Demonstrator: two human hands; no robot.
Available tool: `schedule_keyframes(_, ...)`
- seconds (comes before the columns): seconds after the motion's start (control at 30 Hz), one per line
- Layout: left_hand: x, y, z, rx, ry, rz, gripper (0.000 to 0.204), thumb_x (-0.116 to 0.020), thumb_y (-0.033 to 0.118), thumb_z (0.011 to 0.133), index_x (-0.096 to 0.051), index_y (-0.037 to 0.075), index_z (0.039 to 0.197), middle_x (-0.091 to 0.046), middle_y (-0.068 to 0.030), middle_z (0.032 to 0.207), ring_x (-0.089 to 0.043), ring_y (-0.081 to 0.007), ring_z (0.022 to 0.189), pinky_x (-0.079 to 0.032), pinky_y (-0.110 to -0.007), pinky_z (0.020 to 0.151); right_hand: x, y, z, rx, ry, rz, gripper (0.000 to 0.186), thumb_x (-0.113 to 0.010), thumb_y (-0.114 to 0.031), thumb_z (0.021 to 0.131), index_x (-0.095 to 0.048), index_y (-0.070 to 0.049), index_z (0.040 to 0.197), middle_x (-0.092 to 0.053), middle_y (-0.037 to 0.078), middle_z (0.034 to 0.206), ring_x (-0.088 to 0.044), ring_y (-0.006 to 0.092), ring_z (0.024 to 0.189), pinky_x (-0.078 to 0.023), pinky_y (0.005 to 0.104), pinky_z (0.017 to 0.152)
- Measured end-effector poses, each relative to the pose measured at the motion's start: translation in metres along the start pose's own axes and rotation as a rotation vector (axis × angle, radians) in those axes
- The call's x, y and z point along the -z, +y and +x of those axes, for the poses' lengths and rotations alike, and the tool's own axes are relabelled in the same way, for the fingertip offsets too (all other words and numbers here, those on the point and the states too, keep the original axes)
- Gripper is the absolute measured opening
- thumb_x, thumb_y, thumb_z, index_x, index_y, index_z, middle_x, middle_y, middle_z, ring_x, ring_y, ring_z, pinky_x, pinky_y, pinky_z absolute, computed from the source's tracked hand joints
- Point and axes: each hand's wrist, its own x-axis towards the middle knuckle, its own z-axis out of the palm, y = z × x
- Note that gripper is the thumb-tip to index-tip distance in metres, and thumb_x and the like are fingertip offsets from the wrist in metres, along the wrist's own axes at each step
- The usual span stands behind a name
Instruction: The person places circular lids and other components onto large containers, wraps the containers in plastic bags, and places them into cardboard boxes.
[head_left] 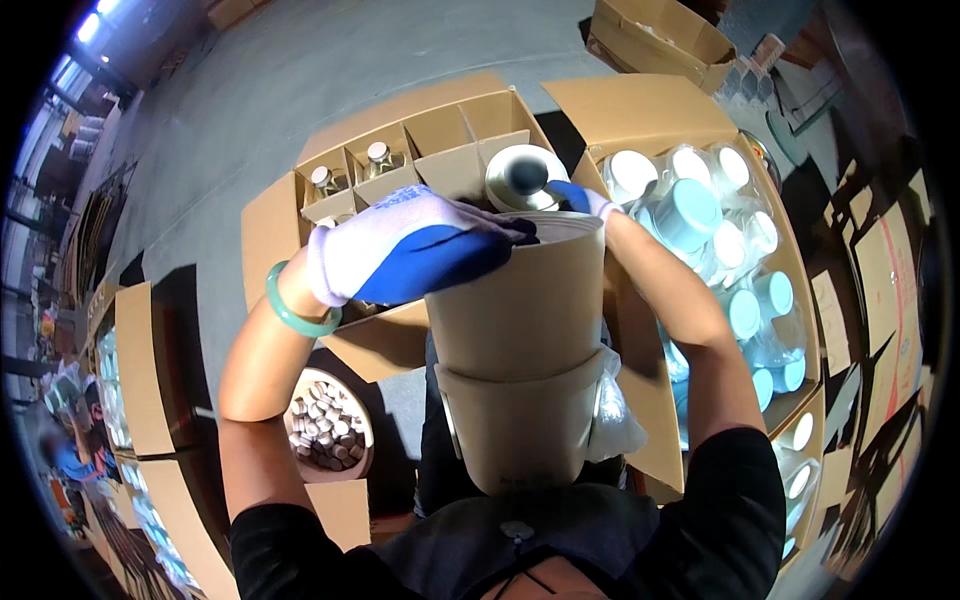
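My left hand (420, 255), in a lilac-and-blue glove, reaches across the top of a tall beige bucket (515, 310), its curled fingers on the near-left of the rim and partly hidden. The bucket stands above another beige bucket (515, 430) at my lap. My right hand (585, 202), gloved alike and mostly hidden behind the bucket, has its fingers around the side of a white cylindrical container (500, 178) with a dark, metallic-looking opening. Behind them, an open divided carton (450, 130) holds several clear bottles with white caps (380, 155).
A carton (640, 105) of plastic-wrapped white and pale-blue cylinders (690, 215) is at the right. A round tub of small caps (325, 425) sits lower left. More cartons (140, 365) line the left, a person in blue (70, 450) among them. Another carton (660, 35) lies at the back.
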Motion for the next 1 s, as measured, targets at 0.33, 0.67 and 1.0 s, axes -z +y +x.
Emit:
schedule_keyframes(0.33,0.001,-0.037,-0.003,0.515,0.13,-0.955,0.047,-0.037,0.031,0.105,-0.066,-0.005,0.114,-0.071,-0.0122,0.103,-0.067,-0.0172,0.092,-0.053,-0.028,0.085,0.007,0.077,0.072,-0.122,0.153,0.672,0.055,-0.064,-0.038,0.087,-0.059,0.003,0.123,-0.067,0.015,0.108,-0.065,0.026,0.095,-0.05,0.0342,0.085)
schedule_keyframes(0.67,-0.017,-0.136,0.016,0.975,0.7,-1.001,0.053,-0.057,0.04,0.097,-0.052,-0.006,0.122,-0.066,-0.0178,0.108,-0.07,-0.0264,0.086,-0.061,-0.033,0.069,-0.02,-0.047,0.035,0.566,0.219,0.111,0.048,-0.083,-0.028,0.071,-0.064,0.004,0.101,-0.069,0.013,0.092,-0.064,0.0173,0.081,-0.051,0.0317,0.071)
schedule_keyframes(1.0,0.019,-0.016,0.041,0.108,0.583,-0.618,0.049,-0.068,0.008,0.086,-0.054,0.001,0.132,-0.063,-0.0114,0.123,-0.061,-0.0191,0.111,-0.051,-0.033,0.095,-0.071,-0.224,-0.125,1.613,0.341,-1.169,0.088,-0.079,-0.028,0.077,-0.031,-0.001,0.145,-0.043,0.014,0.137,-0.049,0.0261,0.12,-0.045,0.0351,0.098)
